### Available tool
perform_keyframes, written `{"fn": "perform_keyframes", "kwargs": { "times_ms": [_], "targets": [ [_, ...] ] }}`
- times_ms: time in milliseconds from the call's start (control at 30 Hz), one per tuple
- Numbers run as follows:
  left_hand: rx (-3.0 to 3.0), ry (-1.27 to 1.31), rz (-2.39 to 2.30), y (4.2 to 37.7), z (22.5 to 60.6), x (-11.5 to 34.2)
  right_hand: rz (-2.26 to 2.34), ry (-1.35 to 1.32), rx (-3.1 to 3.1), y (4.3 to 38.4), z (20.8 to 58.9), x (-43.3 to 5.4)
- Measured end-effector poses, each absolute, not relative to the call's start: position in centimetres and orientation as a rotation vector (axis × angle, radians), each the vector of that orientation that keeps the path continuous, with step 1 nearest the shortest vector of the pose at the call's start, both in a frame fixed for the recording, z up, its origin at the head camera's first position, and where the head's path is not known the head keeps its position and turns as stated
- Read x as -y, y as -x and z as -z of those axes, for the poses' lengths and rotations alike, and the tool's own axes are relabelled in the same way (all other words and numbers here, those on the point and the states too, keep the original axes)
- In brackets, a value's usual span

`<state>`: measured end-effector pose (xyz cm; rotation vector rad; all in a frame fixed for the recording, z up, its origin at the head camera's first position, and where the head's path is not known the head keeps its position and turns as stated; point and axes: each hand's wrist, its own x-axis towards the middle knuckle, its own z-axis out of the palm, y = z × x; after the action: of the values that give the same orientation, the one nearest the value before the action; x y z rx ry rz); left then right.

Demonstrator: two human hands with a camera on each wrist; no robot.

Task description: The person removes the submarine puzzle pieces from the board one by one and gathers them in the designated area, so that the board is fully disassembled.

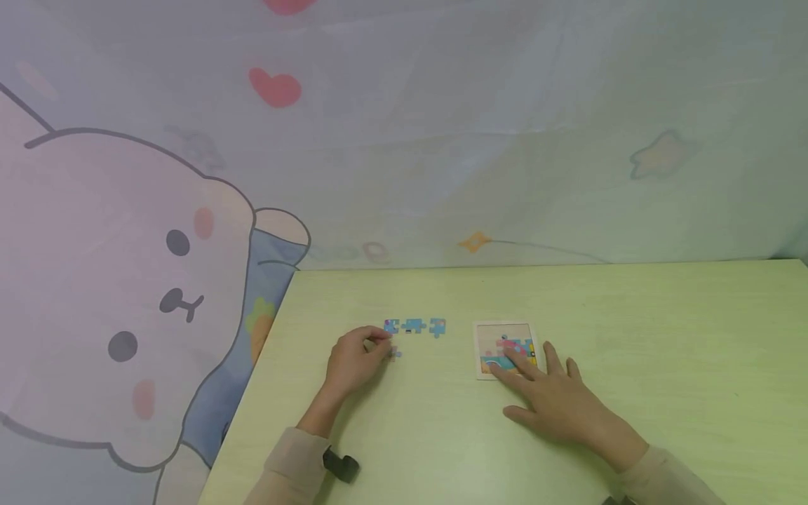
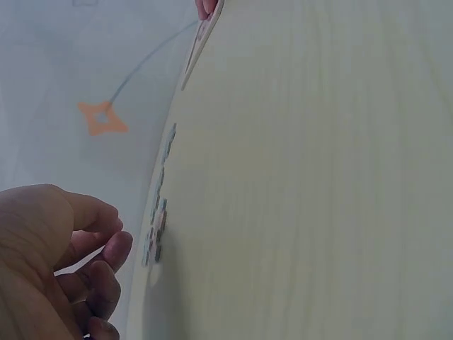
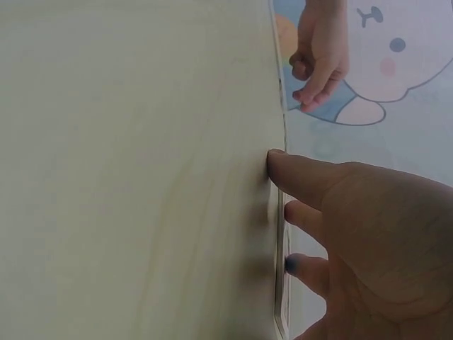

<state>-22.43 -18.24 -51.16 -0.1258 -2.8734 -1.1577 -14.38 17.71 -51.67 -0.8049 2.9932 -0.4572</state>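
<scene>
My left hand point(image 1: 358, 360) hovers over the left side of the table, thumb and index tips close together, fingers loosely curled. Nothing shows between those tips in the left wrist view. Right by them, a small jigsaw piece point(image 1: 395, 353) lies partly hidden. Just beyond is a row of blue jigsaw pieces: one at the left point(image 1: 391, 326), a middle one point(image 1: 414, 325) and one at the right point(image 1: 438, 327). My right hand point(image 1: 562, 403) is spread, its fingertips resting on a partly filled puzzle point(image 1: 524, 346) in a square wooden frame point(image 1: 475, 351). Fingers cover part of its picture.
The pale yellow table point(image 1: 682, 337) meets a printed cloth backdrop point(image 1: 505, 140) along its far edge. A large cartoon animal point(image 1: 177, 337) is printed on the backdrop at the left. A black strap point(image 1: 341, 465) hangs at the left cuff.
</scene>
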Motion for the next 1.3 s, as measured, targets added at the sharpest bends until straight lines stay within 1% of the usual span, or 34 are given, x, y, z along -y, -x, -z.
{"fn": "perform_keyframes", "kwargs": {
  "times_ms": [200,800,967,1300],
  "targets": [
    [2.883,0.188,1.199,22.4,50.7,16.8,0.453,0.786,-2.996,14.3,51.6,-17.8],
    [2.918,0.545,1.161,22.9,50.7,10.5,0.441,0.719,-2.996,14.2,51.8,-19.4],
    [2.92,0.607,1.137,23.4,51.1,8.4,0.426,0.705,-3.003,14.1,51.9,-19.8],
    [2.972,0.648,1.137,23.8,51.8,4.8,0.438,0.727,-3.001,13.9,51.9,-19.6]
  ]
}}
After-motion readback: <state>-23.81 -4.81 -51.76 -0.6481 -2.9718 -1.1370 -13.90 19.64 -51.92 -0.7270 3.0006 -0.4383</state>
